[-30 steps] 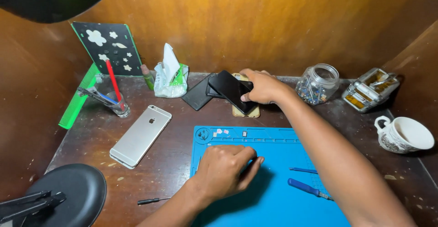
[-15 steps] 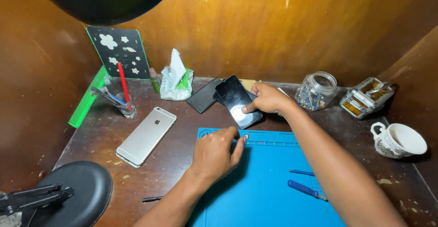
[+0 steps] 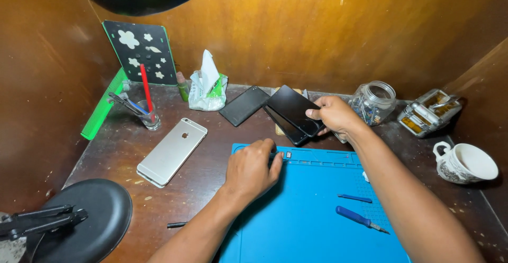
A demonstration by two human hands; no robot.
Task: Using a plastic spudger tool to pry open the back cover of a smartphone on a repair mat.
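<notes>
left hand (image 3: 253, 169): palm down, fingers curled | right hand (image 3: 333, 116): gripping, arm extended

One head-worn camera looks steeply down, close over the desk (image 3: 121, 152).

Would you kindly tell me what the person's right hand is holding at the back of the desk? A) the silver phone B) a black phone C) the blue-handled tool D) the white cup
B: the right hand grips the black phone, raised above another dark phone beside the blue mat.
</notes>
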